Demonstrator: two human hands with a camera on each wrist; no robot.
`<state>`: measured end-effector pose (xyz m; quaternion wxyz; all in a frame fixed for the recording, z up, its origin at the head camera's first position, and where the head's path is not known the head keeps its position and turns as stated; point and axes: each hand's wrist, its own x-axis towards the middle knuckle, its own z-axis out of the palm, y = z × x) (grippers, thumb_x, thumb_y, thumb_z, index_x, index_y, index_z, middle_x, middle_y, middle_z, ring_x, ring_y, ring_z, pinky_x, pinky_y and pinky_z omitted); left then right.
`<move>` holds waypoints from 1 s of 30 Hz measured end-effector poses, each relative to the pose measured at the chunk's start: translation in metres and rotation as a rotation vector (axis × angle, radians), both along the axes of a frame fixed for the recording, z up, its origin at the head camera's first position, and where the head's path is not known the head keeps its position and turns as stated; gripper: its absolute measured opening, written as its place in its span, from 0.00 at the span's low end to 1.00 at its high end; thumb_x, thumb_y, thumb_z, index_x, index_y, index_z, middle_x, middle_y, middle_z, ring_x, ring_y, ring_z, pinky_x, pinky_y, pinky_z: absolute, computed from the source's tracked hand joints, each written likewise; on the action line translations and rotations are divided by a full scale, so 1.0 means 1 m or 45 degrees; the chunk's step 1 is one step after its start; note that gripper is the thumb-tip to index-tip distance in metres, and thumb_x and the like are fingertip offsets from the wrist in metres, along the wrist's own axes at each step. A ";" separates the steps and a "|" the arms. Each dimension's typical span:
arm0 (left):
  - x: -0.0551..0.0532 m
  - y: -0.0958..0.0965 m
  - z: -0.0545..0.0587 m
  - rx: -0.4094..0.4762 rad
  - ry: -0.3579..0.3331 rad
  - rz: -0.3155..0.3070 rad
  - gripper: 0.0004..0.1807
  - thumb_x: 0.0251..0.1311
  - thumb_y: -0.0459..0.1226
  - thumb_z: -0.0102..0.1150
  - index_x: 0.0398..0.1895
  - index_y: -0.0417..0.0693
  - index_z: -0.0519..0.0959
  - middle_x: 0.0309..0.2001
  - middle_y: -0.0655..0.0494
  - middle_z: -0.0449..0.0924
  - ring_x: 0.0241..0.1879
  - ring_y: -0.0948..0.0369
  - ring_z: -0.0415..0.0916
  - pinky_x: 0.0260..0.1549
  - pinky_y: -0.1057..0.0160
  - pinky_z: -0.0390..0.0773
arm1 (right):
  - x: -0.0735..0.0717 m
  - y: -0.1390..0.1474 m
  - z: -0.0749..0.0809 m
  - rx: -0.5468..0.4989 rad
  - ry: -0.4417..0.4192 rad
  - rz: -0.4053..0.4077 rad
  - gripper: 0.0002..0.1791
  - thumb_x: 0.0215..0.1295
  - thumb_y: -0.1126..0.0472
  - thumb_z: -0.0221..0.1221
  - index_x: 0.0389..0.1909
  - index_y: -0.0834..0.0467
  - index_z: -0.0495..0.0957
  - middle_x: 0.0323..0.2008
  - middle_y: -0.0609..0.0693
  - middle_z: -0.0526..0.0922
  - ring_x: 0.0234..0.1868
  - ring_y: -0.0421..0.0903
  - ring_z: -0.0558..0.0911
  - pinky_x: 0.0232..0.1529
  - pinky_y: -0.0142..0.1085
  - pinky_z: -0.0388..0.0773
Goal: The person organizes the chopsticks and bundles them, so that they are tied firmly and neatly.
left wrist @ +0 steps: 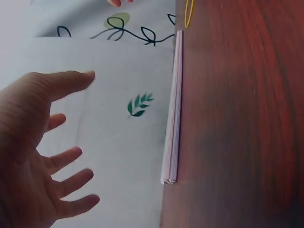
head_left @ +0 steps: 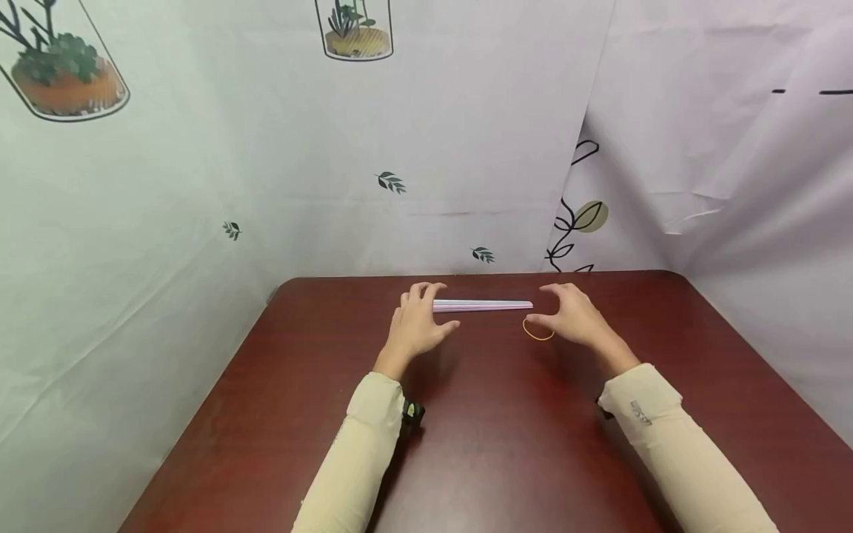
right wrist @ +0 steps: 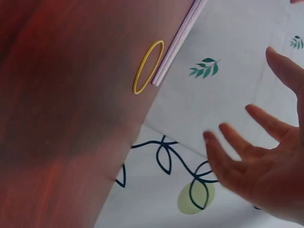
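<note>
A long, slim, pale pink and white bundle (head_left: 483, 305), like folded paper or thin strips, lies crosswise on the table; its exact kind is unclear. My left hand (head_left: 416, 326) is held in the air by its left end, fingers spread and relaxed, hiding part of that end in the head view. Close to the bundle's right end lies a yellow rubber band (right wrist: 137, 80), forming a narrow loop. Over the band hovers my right hand (head_left: 569, 314), thumb and fingers apart. Neither hand holds anything.
The dark red-brown table (head_left: 506, 444) has a glossy top and rounded far corners. A pale cloth (head_left: 466, 148) printed with leaves and potted plants hangs behind the far edge and along the sides.
</note>
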<state>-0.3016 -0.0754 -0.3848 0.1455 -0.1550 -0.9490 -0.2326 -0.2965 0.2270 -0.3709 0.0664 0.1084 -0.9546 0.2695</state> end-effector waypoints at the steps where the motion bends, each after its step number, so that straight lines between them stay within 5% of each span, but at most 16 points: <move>1: -0.004 -0.001 -0.001 0.019 -0.012 -0.010 0.41 0.51 0.52 0.73 0.68 0.58 0.67 0.66 0.45 0.65 0.59 0.43 0.67 0.47 0.43 0.74 | -0.004 0.001 -0.001 -0.037 0.007 0.026 0.38 0.59 0.51 0.69 0.65 0.67 0.69 0.62 0.71 0.69 0.60 0.69 0.72 0.56 0.62 0.70; 8: -0.029 -0.006 -0.002 0.222 -0.171 -0.099 0.40 0.51 0.49 0.74 0.67 0.58 0.68 0.66 0.47 0.66 0.63 0.48 0.67 0.50 0.39 0.73 | -0.024 0.004 -0.007 -0.263 -0.008 0.112 0.34 0.56 0.59 0.70 0.63 0.67 0.71 0.59 0.71 0.74 0.52 0.67 0.81 0.52 0.56 0.77; 15: -0.048 -0.012 0.001 0.316 -0.193 -0.210 0.40 0.49 0.43 0.76 0.67 0.48 0.69 0.63 0.46 0.70 0.58 0.48 0.71 0.56 0.48 0.72 | -0.042 0.009 -0.010 -0.367 -0.046 0.149 0.30 0.57 0.62 0.70 0.60 0.67 0.74 0.57 0.69 0.77 0.53 0.66 0.81 0.55 0.56 0.75; 21: -0.066 -0.012 -0.017 0.384 -0.239 -0.227 0.39 0.50 0.41 0.76 0.66 0.45 0.70 0.65 0.41 0.69 0.62 0.42 0.69 0.58 0.48 0.70 | -0.058 0.015 -0.023 -0.459 -0.143 0.138 0.28 0.58 0.68 0.67 0.59 0.72 0.73 0.56 0.71 0.77 0.56 0.65 0.79 0.55 0.54 0.76; 25: -0.077 -0.014 -0.030 0.422 -0.257 -0.192 0.39 0.50 0.38 0.76 0.67 0.44 0.69 0.66 0.39 0.68 0.64 0.42 0.67 0.59 0.46 0.69 | -0.070 0.011 -0.031 -0.625 -0.267 0.102 0.28 0.59 0.72 0.65 0.60 0.75 0.71 0.58 0.71 0.76 0.59 0.63 0.78 0.52 0.43 0.79; 30: -0.088 -0.018 -0.041 0.473 -0.244 -0.163 0.40 0.47 0.35 0.78 0.66 0.45 0.71 0.66 0.42 0.69 0.64 0.43 0.68 0.60 0.46 0.69 | -0.085 0.004 -0.037 -0.703 -0.278 0.065 0.28 0.57 0.74 0.65 0.59 0.76 0.71 0.58 0.71 0.76 0.60 0.63 0.77 0.48 0.34 0.80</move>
